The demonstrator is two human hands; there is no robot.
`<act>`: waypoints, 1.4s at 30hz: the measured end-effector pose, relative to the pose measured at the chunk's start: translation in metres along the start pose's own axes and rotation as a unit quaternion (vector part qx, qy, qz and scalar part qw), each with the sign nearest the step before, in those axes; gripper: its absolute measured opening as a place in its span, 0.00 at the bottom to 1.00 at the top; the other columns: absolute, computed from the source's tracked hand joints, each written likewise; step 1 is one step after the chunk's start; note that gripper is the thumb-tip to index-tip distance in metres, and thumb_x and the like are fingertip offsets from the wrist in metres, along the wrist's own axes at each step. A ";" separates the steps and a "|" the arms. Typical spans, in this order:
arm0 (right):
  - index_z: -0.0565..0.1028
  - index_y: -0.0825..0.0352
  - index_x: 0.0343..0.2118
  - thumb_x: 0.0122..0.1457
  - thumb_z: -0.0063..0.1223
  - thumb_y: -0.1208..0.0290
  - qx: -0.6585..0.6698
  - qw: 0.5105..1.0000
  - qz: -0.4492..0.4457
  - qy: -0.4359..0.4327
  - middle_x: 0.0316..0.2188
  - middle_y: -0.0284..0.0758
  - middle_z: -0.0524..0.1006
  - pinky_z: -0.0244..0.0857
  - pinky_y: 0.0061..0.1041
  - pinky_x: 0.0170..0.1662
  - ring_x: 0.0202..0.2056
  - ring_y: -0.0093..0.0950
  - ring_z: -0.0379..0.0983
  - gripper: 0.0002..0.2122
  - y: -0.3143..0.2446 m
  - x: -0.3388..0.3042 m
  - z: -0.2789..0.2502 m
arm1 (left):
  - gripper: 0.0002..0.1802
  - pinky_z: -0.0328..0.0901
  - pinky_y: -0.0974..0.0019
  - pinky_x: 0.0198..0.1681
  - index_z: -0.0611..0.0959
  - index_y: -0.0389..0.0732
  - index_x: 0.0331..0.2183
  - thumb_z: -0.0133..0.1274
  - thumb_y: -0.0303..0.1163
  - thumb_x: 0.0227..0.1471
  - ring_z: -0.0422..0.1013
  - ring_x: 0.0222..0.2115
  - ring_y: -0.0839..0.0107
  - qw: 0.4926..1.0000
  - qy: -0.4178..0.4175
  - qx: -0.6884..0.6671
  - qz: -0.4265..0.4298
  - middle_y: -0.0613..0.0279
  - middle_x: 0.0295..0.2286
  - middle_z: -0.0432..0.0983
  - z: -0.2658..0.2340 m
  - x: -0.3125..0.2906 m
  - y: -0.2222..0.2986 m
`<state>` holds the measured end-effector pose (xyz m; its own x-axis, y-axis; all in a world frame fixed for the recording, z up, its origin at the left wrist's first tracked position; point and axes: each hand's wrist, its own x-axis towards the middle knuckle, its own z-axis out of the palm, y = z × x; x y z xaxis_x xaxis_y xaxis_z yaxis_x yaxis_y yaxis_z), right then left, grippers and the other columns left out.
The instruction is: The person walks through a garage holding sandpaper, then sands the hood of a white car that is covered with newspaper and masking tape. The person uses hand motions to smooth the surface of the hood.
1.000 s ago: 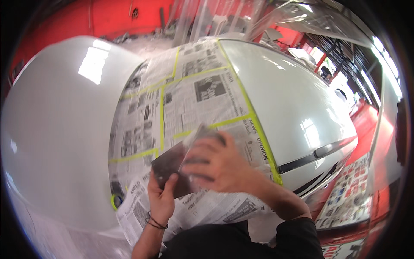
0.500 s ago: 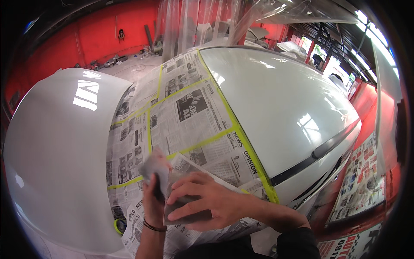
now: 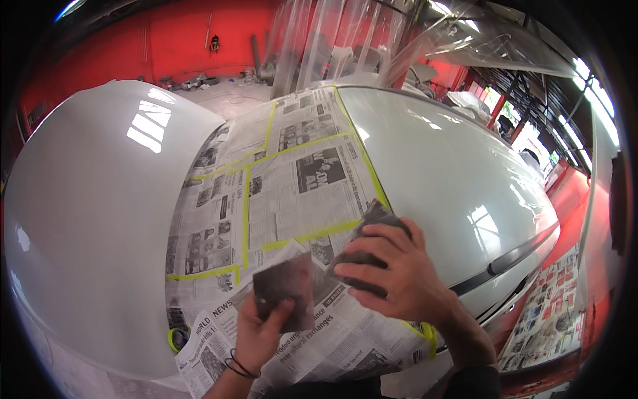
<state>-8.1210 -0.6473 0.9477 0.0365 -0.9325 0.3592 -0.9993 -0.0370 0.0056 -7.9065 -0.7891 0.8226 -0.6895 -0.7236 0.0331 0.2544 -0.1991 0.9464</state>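
My left hand [image 3: 262, 332] holds up a dark, flat rectangular piece [image 3: 272, 279], its thumb pressed on the face; the material is hard to tell. To its right, my right hand [image 3: 412, 279] is curled over a dark grey, bent sheet [image 3: 379, 214], whose kind I cannot make out. Both pieces are apart, above a newspaper sheet [image 3: 312, 332] lying askew at the near side. More newspaper [image 3: 279, 199] covers the car's windshield area, joined by strips of yellow-green masking tape [image 3: 243, 219]. A roll of the same tape [image 3: 177, 339] sits by the near left corner of the paper.
The white hood [image 3: 86, 233] curves up on the left, and the white roof [image 3: 458, 166] with a dark side trim stretches right. Clear plastic sheeting [image 3: 319, 46] hangs behind the car. A red wall [image 3: 173, 46] and scattered items [image 3: 199, 83] stand beyond.
My hands have moved apart: the right one went right and up with its dark sheet, the left one slightly right and down. The view has shifted a little.
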 end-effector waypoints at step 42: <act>0.83 0.48 0.43 0.49 0.68 0.65 0.242 0.966 -0.053 -0.076 0.51 0.24 0.75 0.48 0.56 0.64 0.59 0.33 0.66 0.16 -0.104 0.005 0.071 | 0.22 0.75 0.61 0.53 0.74 0.39 0.58 0.57 0.26 0.64 0.77 0.50 0.65 0.938 0.281 -0.163 0.118 0.55 0.51 0.78 -0.085 -0.033 0.017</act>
<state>-8.0167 -0.6736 0.8825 0.1766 -0.9548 0.2391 -0.8706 -0.2648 -0.4146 -7.8224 -0.8246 0.8100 -0.1440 -0.9891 -0.0322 0.6123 -0.1146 0.7822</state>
